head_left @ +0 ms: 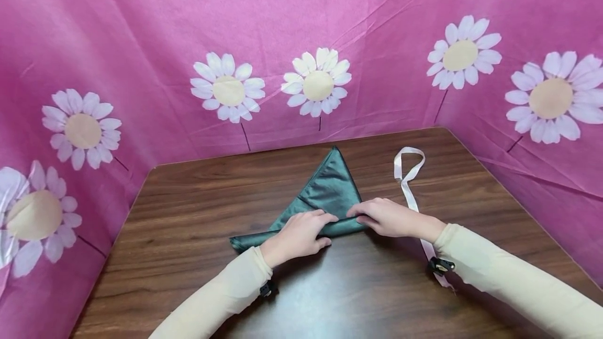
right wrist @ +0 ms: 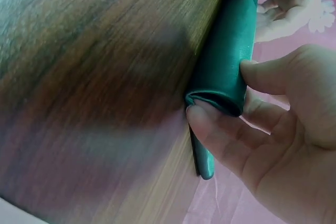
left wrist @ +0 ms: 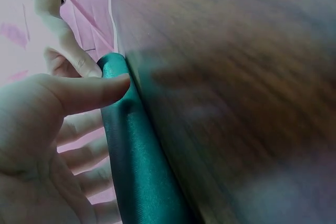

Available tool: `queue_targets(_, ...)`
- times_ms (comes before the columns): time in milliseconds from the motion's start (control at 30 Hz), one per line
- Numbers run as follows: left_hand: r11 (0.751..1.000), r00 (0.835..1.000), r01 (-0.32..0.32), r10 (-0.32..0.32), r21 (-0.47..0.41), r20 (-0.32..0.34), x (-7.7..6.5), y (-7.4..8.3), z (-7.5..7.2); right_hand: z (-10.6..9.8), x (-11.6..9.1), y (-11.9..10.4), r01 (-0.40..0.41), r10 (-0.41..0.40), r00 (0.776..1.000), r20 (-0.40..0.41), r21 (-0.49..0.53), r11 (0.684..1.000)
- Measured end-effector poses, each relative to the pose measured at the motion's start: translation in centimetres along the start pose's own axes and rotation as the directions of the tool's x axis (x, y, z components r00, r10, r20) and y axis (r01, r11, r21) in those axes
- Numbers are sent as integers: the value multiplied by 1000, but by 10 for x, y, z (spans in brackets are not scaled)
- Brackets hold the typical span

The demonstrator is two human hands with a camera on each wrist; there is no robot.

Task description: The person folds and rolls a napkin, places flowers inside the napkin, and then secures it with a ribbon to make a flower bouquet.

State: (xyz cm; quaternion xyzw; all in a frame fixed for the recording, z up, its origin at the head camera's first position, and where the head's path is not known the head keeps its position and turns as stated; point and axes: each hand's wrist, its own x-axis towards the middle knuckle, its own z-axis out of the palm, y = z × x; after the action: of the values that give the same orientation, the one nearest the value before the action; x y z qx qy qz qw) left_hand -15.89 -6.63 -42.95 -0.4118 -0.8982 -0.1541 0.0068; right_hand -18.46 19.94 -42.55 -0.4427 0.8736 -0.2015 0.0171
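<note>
Pink backdrop (head_left: 282,9): hung behind the green cloth and to both sides of it, well apart.
Counter (head_left: 179,213): lay beneath the green cloth; its glossy top probably gave slick fabric little hold, so an uneven push could have skidded the whole piece.
Green cloth (head_left: 332,187): lay on the counter, point facing away from the person; its creases could have been trapped if rolled over unsmoothed.
White ribbon (head_left: 409,195): lay right of the green cloth, passing under the right arm; a forearm sweep could have dragged it.
Rolled edge (head_left: 343,228): formed the green cloth's near side; its left end, unheld, could have loosened.
Left hand (head_left: 298,234): pinched the green cloth's roll between thumb and fingers; pressing unequally with the other could have skewed it.
Right hand (head_left: 391,217): pinched the green cloth's hollow right end between thumb and fingers; early release might have let it unwind.
Black clip (head_left: 440,264): sat right of the green cloth, overlapping the ribbon in the head view; snagging seemed possible, though contact was unclear.
</note>
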Motion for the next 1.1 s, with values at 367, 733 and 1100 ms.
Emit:
queue_targets(367,1000,1000,6,-6,3,10,1,-3,0,3,5,0,-29,28,999,-45,-8,1000)
queue_targets(733,999,1000,9,-9,-39,4,0,-3,0,-4,3,-9,-50,46,997,-65,-51,997)
queue_targets(1100,958,982,60,-7,-280,189,6,-13,-7,-12,-5,-22,13,-7,998,68,-89,996)
